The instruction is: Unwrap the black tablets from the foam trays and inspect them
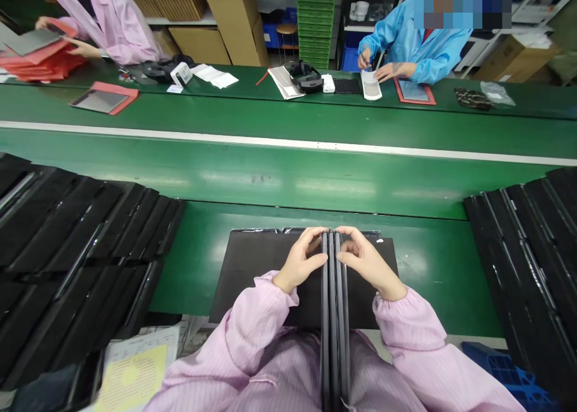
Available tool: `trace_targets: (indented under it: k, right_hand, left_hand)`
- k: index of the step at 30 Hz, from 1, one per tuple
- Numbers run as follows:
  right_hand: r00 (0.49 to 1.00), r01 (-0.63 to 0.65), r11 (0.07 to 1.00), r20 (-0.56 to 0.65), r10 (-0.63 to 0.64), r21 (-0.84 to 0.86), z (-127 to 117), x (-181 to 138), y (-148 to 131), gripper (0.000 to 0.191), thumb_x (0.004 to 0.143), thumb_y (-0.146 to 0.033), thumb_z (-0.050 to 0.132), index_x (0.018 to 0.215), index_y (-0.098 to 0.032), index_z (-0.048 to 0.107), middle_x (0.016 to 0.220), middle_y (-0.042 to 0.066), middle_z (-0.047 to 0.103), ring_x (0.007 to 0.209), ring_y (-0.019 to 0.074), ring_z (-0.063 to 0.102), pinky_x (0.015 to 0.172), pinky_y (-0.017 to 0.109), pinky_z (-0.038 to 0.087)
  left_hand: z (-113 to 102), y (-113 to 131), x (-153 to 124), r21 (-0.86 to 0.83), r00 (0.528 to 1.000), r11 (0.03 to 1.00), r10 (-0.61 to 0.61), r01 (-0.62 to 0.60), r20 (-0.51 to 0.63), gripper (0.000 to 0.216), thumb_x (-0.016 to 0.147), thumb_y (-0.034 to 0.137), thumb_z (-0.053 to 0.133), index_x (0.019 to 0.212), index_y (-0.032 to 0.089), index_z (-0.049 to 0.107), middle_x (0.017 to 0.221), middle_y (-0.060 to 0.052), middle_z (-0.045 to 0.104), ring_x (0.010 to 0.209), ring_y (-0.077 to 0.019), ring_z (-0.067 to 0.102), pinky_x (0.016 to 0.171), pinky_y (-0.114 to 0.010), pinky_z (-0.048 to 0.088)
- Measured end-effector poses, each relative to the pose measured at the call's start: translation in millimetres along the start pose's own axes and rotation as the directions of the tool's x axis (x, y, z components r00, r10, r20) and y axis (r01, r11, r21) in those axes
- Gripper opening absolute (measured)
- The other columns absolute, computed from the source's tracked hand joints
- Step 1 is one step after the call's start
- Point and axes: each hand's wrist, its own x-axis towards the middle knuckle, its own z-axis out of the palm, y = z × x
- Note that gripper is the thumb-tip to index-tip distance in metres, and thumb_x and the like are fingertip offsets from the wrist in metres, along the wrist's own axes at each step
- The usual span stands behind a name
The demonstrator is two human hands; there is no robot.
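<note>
A small set of thin, flat black panels (333, 322) stands on edge in front of my body, pressed face to face, with the narrow edges turned up toward me. My left hand (301, 260) grips the set from the left near its far end, thumb and fingers curved against it. From the other side my right hand (367, 262) holds the same far end in a matching way. Beneath them a black mat or sheet (256, 268) lies on the green table (193, 268). The panels' broad faces are mostly hidden.
Overlapping black panels are piled at left (81, 238) and right (518, 256). Beyond runs a green bench (279, 112), where one co-worker in pink (121, 33) handles red sheets and another in blue (437, 45) touches a white tray (371, 87). A yellow paper (135, 376) lies lower left.
</note>
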Motion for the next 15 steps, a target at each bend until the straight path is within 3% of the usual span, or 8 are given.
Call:
trace_targets:
  k: [11, 15]
  right_hand:
    - [0.998, 0.027, 1.0, 0.048, -0.027, 0.01, -2.1, -3.4, 2.3, 0.048, 0.064, -0.026, 0.052, 0.11, -0.019, 0.039, 0.063, -0.008, 0.044, 0.059, 0.0127, 0.047, 0.06, 0.03, 0.039]
    - [0.991, 0.011, 1.0, 0.131, -0.013, 0.016, -4.9, -5.9, 4.9, 0.058, 0.063, -0.027, 0.056, 0.117, -0.02, 0.035, 0.07, -0.006, 0.045, 0.064, 0.0137, 0.048, 0.063, 0.031, 0.041]
  left_hand:
    - [-1.0, 1.1, -1.6, 0.025, 0.997, 0.999, -0.046, 0.045, 0.057, 0.043, 0.068, 0.026, 0.066, 0.109, 0.022, 0.057, 0.118, -0.008, 0.051, 0.118, -0.0276, 0.048, 0.104, -0.043, 0.036]
    - [-5.2, -2.9, -3.8, 0.026, 0.99, 1.0, -0.015, 0.011, 0.142, 0.058, 0.067, 0.033, 0.07, 0.12, 0.022, 0.051, 0.127, -0.01, 0.046, 0.124, -0.0291, 0.043, 0.107, -0.044, 0.032]
